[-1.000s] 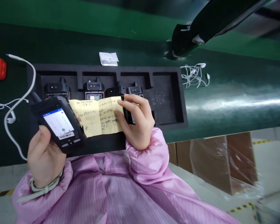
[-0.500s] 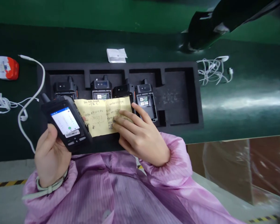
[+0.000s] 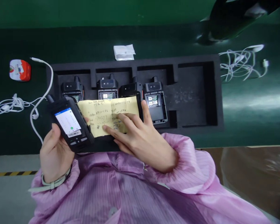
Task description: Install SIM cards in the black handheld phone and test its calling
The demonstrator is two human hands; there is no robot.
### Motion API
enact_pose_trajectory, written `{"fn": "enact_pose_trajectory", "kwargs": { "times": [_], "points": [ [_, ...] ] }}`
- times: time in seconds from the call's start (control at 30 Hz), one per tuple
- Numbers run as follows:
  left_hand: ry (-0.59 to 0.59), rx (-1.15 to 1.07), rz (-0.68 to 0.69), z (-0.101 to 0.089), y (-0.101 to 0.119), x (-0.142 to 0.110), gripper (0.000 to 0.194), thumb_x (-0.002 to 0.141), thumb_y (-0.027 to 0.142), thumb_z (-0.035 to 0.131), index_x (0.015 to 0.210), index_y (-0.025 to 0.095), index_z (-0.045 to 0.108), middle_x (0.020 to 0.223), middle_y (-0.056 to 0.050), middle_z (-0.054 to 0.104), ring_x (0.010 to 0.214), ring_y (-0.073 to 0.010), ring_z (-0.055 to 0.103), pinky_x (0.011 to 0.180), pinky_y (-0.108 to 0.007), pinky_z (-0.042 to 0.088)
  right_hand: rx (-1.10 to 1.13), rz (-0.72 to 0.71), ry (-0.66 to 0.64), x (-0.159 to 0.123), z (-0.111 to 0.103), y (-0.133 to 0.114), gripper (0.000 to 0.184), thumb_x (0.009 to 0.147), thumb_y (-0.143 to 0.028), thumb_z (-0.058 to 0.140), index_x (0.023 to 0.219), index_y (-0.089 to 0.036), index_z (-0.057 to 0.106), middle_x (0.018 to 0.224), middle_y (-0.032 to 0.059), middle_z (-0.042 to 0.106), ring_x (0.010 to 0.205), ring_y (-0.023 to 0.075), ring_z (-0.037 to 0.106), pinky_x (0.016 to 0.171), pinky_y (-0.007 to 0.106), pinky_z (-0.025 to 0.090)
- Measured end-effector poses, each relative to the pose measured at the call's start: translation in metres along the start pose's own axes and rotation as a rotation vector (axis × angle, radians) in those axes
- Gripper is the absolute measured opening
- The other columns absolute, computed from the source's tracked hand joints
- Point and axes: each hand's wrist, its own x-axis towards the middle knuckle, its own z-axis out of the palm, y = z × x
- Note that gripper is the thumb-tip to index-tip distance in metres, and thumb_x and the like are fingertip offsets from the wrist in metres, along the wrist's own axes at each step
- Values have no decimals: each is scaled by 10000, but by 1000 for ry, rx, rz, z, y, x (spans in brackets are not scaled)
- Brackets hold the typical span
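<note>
Bright, even indoor light, seemingly from overhead. Broad white glare band across the glossy green desk [image 3: 254, 102], right of the black foam tray [image 3: 191, 93], which reads dim and low in detail. Handheld phone [image 3: 64, 122] screen glows clearly. Yellow note [image 3: 107, 115]: handwriting small, only partly legible. Dark object [image 3: 233, 21] at far right edge soft, out of focus. Wide-angle stretching toward frame edges.
</note>
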Motion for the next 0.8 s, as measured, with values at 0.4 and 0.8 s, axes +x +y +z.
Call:
{"fn": "enact_pose_trajectory", "kwargs": {
  "times": [0.4,0.8],
  "points": [
    [74,-54,-148,0,8,-1,500,1076,363,349,1202,157,786,1022,-146,841,904,-241,823,854,-375,679,29,53,-31,2,-1,-6,450,935,-367,710,1370,-263,659,1364,166,640,1192,328,615,1112,830,414],
    [99,-68,-134,-2,6,2,463,1057,304,405,1046,135,836,977,-140,845,966,-282,816,998,-458,632,-40,42,-29,15,-24,-15,304,961,-124,500,1089,-76,771,1148,176,740,1076,352,692,1119,752,491]
  ]
}}
